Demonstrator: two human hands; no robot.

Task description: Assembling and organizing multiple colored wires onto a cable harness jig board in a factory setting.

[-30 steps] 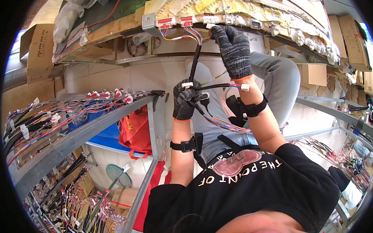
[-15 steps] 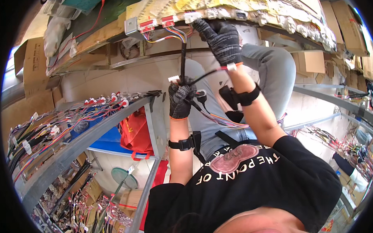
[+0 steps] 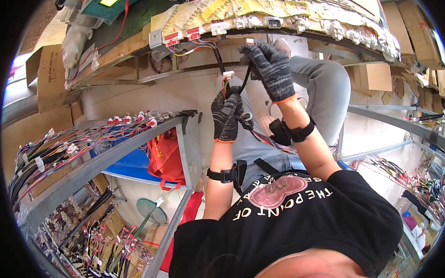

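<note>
While my gloved left hand (image 3: 226, 114) grips the bundle of thin multicoloured wires (image 3: 261, 137) above my lap, my gloved right hand (image 3: 270, 68) pinches its black sheathed cable (image 3: 246, 74) near the white plastic connector (image 3: 228, 75).

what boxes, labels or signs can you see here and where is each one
Brown cardboard box: upper left, on a shelf, flap open.
Brown cardboard boxes: upper right, stacked.
Yellow and white paper sheets: along the top of the board above the gloved hands.
Small white tags: on the wire bundles, left rack.
</note>
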